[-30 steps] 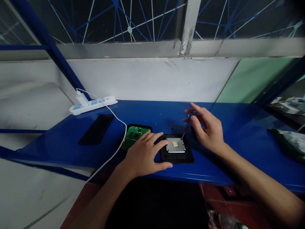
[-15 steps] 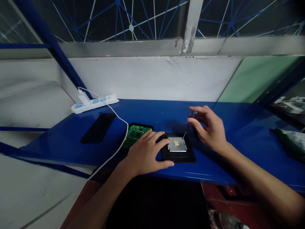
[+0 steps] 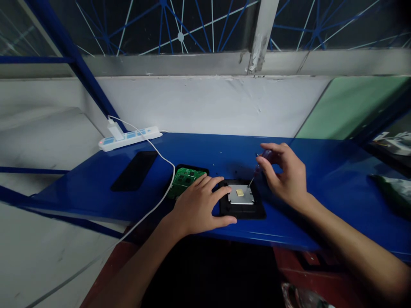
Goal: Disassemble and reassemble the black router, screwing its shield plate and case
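In the head view, the screwdriver [image 3: 256, 172] slants with its long axis running from upper right to lower left, its handle raised in my right hand [image 3: 285, 175] and its thin shaft pointing down toward me. Its tip meets the far right corner area of the metal plate [image 3: 235, 199], though whether a screw sits under it is too small to tell. That plate, with a yellow pad [image 3: 239, 193] near its middle, lies inside the black casing [image 3: 243, 211], which is roughly square, lies flat near the front edge of the blue table [image 3: 321, 171] and shows no clear long axis. My right thumb and fingers are curled around the purplish handle, pinching it. My left hand [image 3: 204, 207] is spread wide, palm down, thumb at the casing's near left corner and index fingertip at the plate's left edge, grasping nothing fully. Just beyond that hand's knuckles lies the green circuit board [image 3: 184, 179] in a dark shell, the white cable [image 3: 166, 195] curving past its left side.
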A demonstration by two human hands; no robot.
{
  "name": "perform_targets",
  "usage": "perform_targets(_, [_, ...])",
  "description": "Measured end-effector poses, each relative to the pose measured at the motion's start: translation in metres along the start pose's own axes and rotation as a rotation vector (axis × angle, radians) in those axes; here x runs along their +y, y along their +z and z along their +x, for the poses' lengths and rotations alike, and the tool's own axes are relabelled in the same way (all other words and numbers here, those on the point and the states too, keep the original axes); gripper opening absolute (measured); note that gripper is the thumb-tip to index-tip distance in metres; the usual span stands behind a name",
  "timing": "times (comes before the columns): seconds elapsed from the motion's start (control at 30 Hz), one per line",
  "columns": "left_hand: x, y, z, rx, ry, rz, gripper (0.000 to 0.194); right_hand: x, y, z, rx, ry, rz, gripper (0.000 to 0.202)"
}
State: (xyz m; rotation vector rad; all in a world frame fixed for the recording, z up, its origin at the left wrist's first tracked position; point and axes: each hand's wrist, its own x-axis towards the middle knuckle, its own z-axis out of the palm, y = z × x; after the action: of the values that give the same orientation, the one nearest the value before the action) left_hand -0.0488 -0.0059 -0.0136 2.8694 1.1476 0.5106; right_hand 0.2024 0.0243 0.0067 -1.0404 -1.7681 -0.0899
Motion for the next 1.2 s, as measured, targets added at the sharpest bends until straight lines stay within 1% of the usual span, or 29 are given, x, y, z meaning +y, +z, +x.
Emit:
perform_targets(0.1, [0.001,0.000,0.000,-0.010,-0.006,0.011,0.067,0.005,-0.004,0.001,-0.012,0.012,0.070,0.032])
perform_targets(0.23, [0.001,0.000,-0.001,-0.008,-0.011,0.006,0.068,0.011,-0.005,0.002,0.110,0.106,0.122,0.032])
perform_targets(0.3, [0.001,0.000,-0.001,-0.006,-0.013,0.002,0.068,0.013,-0.002,0.002,0.140,0.146,0.142,0.031])
perform_targets(0.37, [0.001,0.000,-0.001,-0.008,-0.015,0.002,0.068,0.014,0.002,0.001,0.121,0.162,0.142,0.030])
perform_targets(0.47, [0.000,0.000,0.000,-0.016,-0.019,0.006,0.069,0.015,0.007,0.000,0.059,0.170,0.126,0.027])
perform_targets(0.6, [0.001,0.001,0.000,-0.012,-0.019,0.007,0.068,0.014,0.009,-0.002,0.002,0.167,0.091,0.025])
perform_targets(0.73, [0.001,0.002,0.000,-0.004,-0.015,0.004,0.067,0.015,0.011,-0.003,-0.024,0.146,0.060,0.025])
perform_targets(0.87, [0.000,0.003,-0.001,0.016,-0.004,-0.004,0.067,0.017,0.012,-0.003,-0.025,0.160,0.061,0.026])
perform_targets(0.97, [0.000,0.004,-0.002,0.033,-0.009,-0.006,0.067,0.017,0.010,-0.002,-0.009,0.178,0.076,0.026])
perform_targets(1.07, [0.000,0.004,-0.002,0.040,-0.004,-0.022,0.066,0.017,0.007,0.000,0.045,0.197,0.106,0.028])
perform_targets(1.2, [-0.002,0.003,-0.001,0.018,0.016,-0.027,0.065,0.021,0.003,0.005,0.120,0.255,0.231,0.030])
